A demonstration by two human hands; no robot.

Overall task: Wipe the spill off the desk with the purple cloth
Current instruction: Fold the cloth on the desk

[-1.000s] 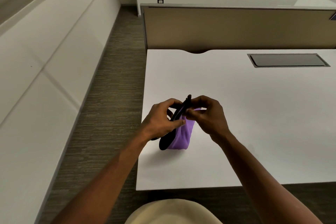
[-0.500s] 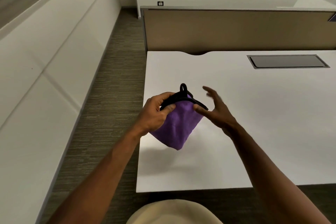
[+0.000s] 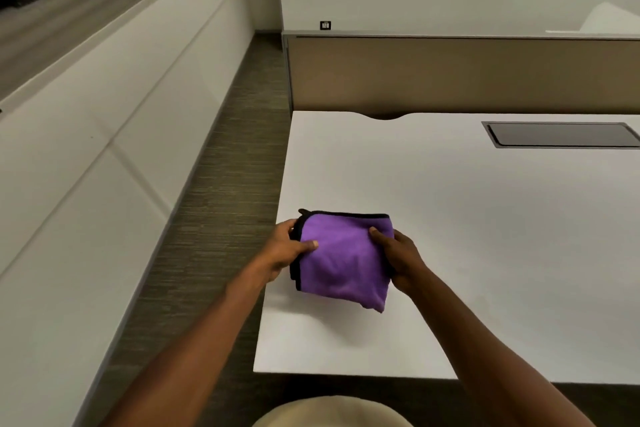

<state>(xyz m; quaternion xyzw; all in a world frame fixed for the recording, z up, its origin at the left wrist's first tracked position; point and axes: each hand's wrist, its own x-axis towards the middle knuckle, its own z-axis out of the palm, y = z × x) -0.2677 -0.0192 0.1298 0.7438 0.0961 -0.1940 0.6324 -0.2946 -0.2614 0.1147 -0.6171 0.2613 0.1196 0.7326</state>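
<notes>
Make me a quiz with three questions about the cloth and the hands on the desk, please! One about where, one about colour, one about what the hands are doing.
1. Where on the desk is the cloth?
A. near its front left corner
B. beside the grey panel at the back
C. on the floor

2. What colour is the cloth's edging?
A. white
B. black
C. yellow

3. What are the hands doing?
A. both resting flat on the desk
B. only one holds the cloth
C. both hold the cloth

Answers: 1 A, it sits by the desk's near left corner. 2 B, a black trim runs along the purple. 3 C, the left hand and right hand each grip a side.
</notes>
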